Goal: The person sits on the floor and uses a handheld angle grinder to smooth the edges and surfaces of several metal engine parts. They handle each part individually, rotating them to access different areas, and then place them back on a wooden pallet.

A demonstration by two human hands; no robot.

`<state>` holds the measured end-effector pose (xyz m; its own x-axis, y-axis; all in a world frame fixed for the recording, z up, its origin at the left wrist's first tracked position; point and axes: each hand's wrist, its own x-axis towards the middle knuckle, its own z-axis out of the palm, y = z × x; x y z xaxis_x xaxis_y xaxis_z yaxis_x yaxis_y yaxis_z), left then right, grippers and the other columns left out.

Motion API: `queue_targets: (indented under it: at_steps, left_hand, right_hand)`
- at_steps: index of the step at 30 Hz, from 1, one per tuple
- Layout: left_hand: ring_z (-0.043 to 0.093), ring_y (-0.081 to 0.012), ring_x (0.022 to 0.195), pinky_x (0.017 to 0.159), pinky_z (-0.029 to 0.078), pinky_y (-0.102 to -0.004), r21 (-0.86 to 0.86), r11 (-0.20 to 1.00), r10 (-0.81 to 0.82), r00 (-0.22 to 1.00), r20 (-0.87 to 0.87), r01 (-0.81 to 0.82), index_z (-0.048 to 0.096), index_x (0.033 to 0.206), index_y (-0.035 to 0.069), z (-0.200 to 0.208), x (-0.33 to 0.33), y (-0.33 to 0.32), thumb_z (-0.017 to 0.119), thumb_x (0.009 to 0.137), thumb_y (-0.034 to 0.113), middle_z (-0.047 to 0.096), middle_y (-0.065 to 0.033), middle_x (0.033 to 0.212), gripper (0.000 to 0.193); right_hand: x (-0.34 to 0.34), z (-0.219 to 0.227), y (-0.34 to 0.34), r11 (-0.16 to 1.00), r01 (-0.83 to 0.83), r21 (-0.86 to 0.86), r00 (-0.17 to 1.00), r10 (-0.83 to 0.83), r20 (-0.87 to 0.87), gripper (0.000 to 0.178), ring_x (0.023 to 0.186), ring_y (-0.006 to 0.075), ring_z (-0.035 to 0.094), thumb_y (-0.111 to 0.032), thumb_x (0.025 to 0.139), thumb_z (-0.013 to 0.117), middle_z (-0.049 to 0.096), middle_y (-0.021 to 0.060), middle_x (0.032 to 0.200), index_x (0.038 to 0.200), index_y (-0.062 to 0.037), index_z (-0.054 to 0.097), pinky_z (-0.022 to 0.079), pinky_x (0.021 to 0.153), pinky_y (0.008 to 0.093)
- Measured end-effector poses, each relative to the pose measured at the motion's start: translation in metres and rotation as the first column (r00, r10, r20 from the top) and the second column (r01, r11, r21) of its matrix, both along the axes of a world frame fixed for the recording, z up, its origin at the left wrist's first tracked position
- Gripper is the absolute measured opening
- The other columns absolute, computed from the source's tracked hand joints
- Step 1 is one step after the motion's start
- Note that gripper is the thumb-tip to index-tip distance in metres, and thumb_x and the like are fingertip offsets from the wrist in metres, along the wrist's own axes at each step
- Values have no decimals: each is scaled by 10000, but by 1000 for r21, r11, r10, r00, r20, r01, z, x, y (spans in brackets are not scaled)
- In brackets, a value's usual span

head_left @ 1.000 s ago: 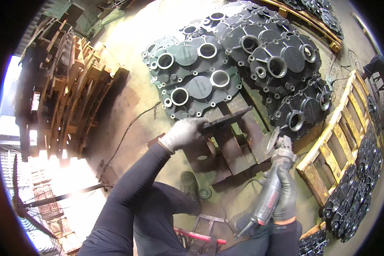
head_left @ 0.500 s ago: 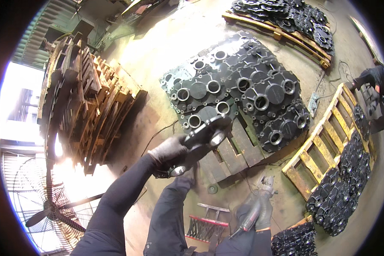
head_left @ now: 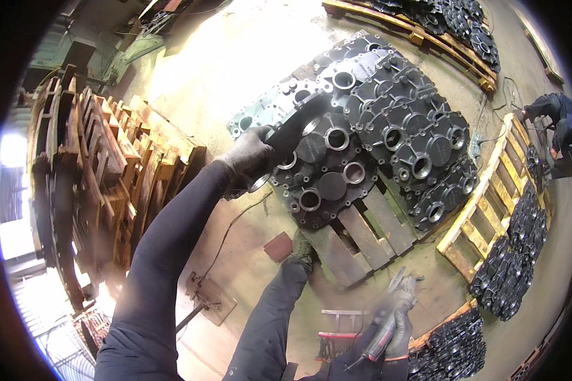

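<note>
My left hand [head_left: 249, 152], in a grey glove, is closed around one end of a dark metal casting [head_left: 300, 126]. The casting is tilted nearly edge-on and blurred, above the left side of a stack of similar black castings [head_left: 332, 185] with round bores. Whether it touches the stack I cannot tell. Low on the right, my gloved right hand [head_left: 400, 317] grips an angle grinder [head_left: 380, 341] with a grey body, held beside my leg and apart from the stack.
The stack rests on a wooden pallet [head_left: 346, 257]. Stacked pallets [head_left: 130, 159] stand at left; a yellow pallet [head_left: 489, 209] and more castings [head_left: 511, 260] lie at right. A co-worker [head_left: 556, 133] bends at far right. A reddish block [head_left: 278, 246] and a cable [head_left: 225, 235] lie on the floor.
My left hand has carried the casting farther out over the stack's left side and turned it more edge-on. My view has shifted, and my leg now reaches the pallet. The right hand keeps the grinder low.
</note>
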<state>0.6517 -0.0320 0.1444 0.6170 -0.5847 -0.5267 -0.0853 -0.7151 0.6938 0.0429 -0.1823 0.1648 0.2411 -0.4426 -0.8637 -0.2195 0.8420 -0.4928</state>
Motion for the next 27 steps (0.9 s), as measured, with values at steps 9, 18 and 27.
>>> queue_targets:
  at_steps: [9,18,27]
  left_hand:
    - [734,-171,977,910,596,-356,128,979,-132,974,-186,158,738,1325,-1,-93,97,-25,834,896,139,810,-89,1111,461]
    - [763,-232,1037,944,593,-386,155,975,-158,987,-23,160,741,1337,-12,-154,172,-14,886,876,284,816,-135,1130,567]
    - [527,-397,1458,1205,448,-500,361,878,-428,853,300,313,477,1605,49,-284,152,16,814,897,642,521,-236,1597,983]
  right_hand:
    - [89,-6,47,999,-41,10,994,41,-104,450,716,260,729,-365,1021,740,726,166,955,1187,35,619,630,647,375]
    - [115,-20,57,994,-113,10,984,113,-136,538,898,242,735,-376,1015,720,715,126,1091,1357,28,621,644,764,373]
    - [137,-37,58,992,-110,59,984,117,-132,462,834,205,717,-332,1013,721,709,87,1026,1315,10,646,619,698,341]
